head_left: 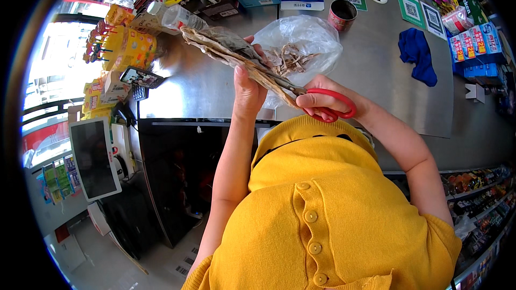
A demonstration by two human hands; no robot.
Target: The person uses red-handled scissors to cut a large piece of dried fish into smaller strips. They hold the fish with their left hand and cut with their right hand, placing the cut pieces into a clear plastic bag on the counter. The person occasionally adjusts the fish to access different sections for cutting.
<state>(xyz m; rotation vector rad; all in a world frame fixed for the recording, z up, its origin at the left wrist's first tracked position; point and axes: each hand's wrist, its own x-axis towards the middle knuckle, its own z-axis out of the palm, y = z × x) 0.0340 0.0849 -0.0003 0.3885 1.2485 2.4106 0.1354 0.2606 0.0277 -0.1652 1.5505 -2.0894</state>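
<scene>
My left hand [249, 87] is wrapped round a long bundle of dried brown leaves [217, 48], held slantwise above the metal counter. Red-handled scissors [350, 108] are in my right hand [322, 94], fingers through the loops. Their blades reach the lower right end of the bundle; leaf and fingers partly hide them, so I cannot tell how far apart they are. Just beyond my hands lies a spread clear plastic bag [328, 48], with brown leaf strips [293, 59] on it.
Right of the bag stand a dark red tin [342, 16] and a crumpled blue cloth [416, 56]. A clear plastic bottle [183, 19] is at the bundle's far end. A phone [142, 77] leans at the left; a screen [95, 158] stands nearer. Boxes of goods line the back.
</scene>
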